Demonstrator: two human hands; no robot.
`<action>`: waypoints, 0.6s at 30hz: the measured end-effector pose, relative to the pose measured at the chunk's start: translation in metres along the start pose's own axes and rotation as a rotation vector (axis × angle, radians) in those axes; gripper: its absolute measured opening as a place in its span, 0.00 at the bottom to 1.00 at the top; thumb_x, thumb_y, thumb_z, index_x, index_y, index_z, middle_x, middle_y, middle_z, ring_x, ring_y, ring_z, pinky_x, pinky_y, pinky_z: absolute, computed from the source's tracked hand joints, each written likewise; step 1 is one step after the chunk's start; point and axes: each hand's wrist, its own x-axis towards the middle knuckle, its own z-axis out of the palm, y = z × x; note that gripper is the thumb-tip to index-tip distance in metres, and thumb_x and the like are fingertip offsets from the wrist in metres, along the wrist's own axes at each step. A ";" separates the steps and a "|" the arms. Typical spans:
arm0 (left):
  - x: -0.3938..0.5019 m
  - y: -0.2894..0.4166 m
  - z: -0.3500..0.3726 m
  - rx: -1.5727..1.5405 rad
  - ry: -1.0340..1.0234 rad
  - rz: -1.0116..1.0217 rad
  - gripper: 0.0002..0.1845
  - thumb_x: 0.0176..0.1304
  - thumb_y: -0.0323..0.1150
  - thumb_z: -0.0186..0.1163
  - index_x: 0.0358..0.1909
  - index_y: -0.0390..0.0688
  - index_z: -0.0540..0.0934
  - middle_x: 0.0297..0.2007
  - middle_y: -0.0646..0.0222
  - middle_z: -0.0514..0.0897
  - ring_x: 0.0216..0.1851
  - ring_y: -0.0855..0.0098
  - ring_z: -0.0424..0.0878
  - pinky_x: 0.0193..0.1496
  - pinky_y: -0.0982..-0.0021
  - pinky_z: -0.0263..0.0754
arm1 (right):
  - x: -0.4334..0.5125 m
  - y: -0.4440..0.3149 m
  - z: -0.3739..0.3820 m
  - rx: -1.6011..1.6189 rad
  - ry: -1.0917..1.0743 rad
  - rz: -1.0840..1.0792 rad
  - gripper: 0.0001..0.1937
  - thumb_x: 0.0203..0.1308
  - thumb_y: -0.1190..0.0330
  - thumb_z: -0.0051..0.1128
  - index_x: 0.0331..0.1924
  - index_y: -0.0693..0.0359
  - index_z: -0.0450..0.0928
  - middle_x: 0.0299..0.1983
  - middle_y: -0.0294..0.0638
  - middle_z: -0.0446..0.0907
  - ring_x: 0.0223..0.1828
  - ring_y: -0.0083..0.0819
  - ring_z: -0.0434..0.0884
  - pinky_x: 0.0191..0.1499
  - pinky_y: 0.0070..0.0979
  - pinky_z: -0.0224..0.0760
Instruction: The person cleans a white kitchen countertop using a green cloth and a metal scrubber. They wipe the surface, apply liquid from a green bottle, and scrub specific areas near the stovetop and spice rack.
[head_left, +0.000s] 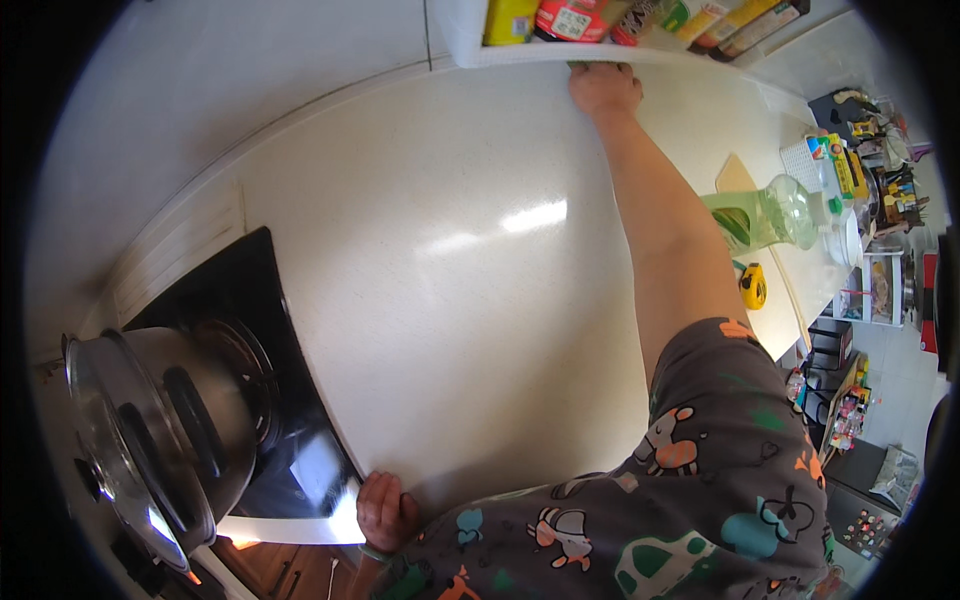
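My right hand (606, 88) reaches to the back of the pale countertop (450, 322), just under the front of a white shelf (555, 55). Its fingers are bent over a green pad or cloth (576, 66); only a sliver of the green shows, so its exact kind cannot be told. At the counter's front edge, beside the corner of a black glass gas hob (300, 420), rests my left hand (384, 511). The left fingers are curled in, and no object shows in them.
A lidded steel pot (172, 420) stands on the hob at left. Packaged goods (577, 21) fill the shelf. Right of my arm are a green-tinted plastic bottle (772, 214), a yellow tape measure (753, 286) and a wooden board (735, 176). A white basket (799, 163) stands farther right.
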 end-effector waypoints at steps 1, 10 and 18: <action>0.000 -0.001 0.001 -0.007 0.015 0.008 0.17 0.56 0.24 0.60 0.49 0.35 0.79 0.48 0.55 0.80 0.51 0.51 0.80 0.56 0.55 0.78 | 0.000 -0.003 0.000 -0.010 0.069 0.008 0.22 0.66 0.56 0.42 0.51 0.57 0.83 0.55 0.42 0.83 0.63 0.43 0.74 0.63 0.44 0.64; 0.001 0.003 0.000 0.028 -0.024 0.007 0.17 0.61 0.28 0.59 0.51 0.32 0.77 0.50 0.52 0.78 0.53 0.48 0.79 0.56 0.53 0.76 | -0.048 -0.073 0.004 0.225 -0.083 -0.458 0.16 0.68 0.62 0.45 0.50 0.57 0.81 0.50 0.45 0.84 0.54 0.46 0.80 0.59 0.44 0.72; -0.001 0.002 -0.001 -0.003 -0.057 -0.022 0.17 0.58 0.28 0.60 0.49 0.32 0.79 0.50 0.51 0.79 0.52 0.48 0.78 0.57 0.52 0.75 | -0.048 -0.022 0.010 0.177 -0.071 -0.618 0.18 0.71 0.65 0.42 0.56 0.63 0.80 0.65 0.47 0.74 0.70 0.46 0.67 0.73 0.39 0.58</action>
